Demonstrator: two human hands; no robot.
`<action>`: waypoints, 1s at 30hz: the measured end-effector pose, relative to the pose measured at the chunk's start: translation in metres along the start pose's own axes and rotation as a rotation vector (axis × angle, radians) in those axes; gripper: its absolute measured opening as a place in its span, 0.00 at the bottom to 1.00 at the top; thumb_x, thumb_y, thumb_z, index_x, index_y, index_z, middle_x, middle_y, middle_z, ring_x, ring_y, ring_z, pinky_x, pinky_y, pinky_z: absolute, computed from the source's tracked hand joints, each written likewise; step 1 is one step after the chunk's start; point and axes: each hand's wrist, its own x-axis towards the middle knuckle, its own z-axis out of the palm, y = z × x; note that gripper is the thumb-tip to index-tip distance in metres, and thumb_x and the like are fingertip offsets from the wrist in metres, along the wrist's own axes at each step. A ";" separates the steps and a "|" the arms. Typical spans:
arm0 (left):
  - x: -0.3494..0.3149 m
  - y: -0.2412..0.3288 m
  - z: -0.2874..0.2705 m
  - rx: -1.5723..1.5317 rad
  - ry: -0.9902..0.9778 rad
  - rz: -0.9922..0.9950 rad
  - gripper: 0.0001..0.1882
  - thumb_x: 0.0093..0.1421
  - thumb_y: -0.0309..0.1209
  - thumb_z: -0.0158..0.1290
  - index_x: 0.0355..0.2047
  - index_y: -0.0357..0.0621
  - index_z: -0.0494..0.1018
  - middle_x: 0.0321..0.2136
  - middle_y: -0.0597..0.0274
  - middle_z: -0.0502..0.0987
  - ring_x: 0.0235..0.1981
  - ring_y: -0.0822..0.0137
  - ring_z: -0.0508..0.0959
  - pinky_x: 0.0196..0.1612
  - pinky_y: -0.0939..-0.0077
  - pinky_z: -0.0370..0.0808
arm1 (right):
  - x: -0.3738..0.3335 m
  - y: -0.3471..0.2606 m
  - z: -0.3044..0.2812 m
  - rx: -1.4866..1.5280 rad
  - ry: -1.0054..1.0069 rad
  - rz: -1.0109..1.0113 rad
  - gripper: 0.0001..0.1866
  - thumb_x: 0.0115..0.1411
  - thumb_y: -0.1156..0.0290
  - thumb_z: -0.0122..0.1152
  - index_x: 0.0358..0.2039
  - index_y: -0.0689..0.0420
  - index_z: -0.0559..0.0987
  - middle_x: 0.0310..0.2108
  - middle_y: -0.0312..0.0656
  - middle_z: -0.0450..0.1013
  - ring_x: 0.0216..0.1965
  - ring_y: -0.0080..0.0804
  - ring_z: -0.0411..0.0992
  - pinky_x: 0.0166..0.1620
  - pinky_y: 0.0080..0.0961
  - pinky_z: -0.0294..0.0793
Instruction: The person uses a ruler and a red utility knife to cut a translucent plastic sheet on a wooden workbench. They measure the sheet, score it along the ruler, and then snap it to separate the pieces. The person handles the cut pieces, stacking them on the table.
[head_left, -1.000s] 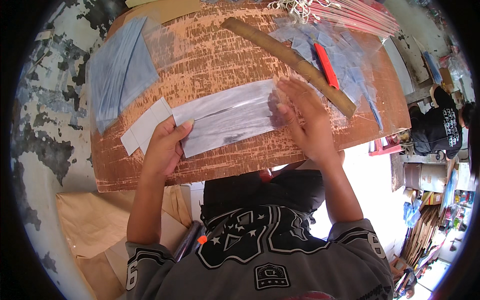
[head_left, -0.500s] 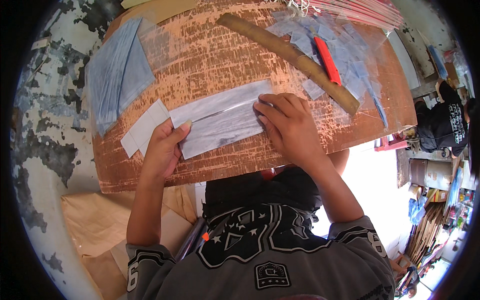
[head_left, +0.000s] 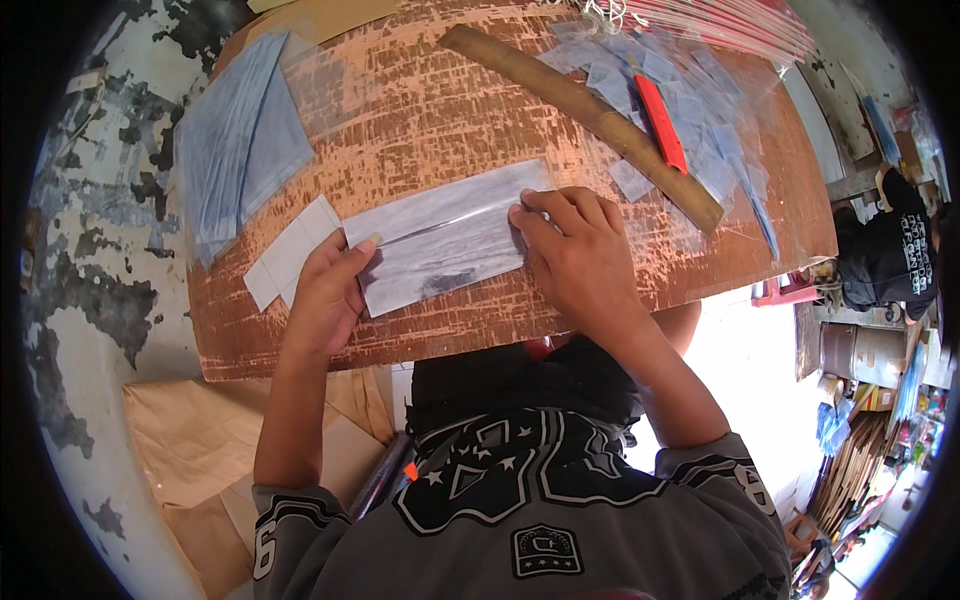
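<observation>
Between my hands a long whitish, see-through plastic sheet (head_left: pixel 445 235) lies on the worn brown table, with a shiny fold line running along its length. My left hand (head_left: pixel 335 285) pinches its left end, thumb on top at the fold. At the right end, my right hand (head_left: pixel 575 245) presses thumb and fingertips together on the same fold. Beside my left hand, a white card with ruled lines (head_left: pixel 295 250) lies partly under the sheet's left end.
A stack of bluish plastic sheets (head_left: pixel 235 150) lies at the far left. At the far right are a long brown ruler (head_left: pixel 580 120), a red cutter knife (head_left: pixel 658 120), loose clear plastic pieces (head_left: pixel 710 140) and thin red-and-white sticks (head_left: pixel 720 22). Another person (head_left: pixel 890 245) is at the right.
My right fingers have shifted slightly along the fold at the right end. My left hand keeps its pinch, and the sheet stays nearly in place.
</observation>
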 end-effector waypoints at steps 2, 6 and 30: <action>-0.003 0.006 0.005 -0.001 0.012 0.001 0.25 0.75 0.32 0.57 0.67 0.32 0.69 0.54 0.61 0.81 0.52 0.72 0.80 0.57 0.73 0.79 | 0.000 0.000 0.001 0.000 0.003 0.004 0.18 0.55 0.74 0.68 0.48 0.54 0.85 0.54 0.36 0.78 0.57 0.39 0.74 0.61 0.42 0.71; -0.009 0.015 0.001 0.175 0.037 -0.008 0.23 0.75 0.34 0.57 0.65 0.34 0.71 0.52 0.61 0.82 0.51 0.72 0.81 0.55 0.70 0.81 | 0.000 0.000 0.001 0.015 0.007 0.009 0.18 0.54 0.74 0.69 0.47 0.54 0.85 0.53 0.36 0.78 0.57 0.39 0.74 0.60 0.43 0.71; 0.019 -0.010 0.090 1.152 -0.124 0.846 0.12 0.65 0.24 0.62 0.48 0.37 0.82 0.48 0.52 0.81 0.52 0.49 0.79 0.57 0.57 0.76 | 0.002 0.009 -0.009 0.183 -0.012 0.055 0.19 0.58 0.81 0.65 0.49 0.53 0.87 0.52 0.36 0.79 0.56 0.41 0.75 0.54 0.42 0.72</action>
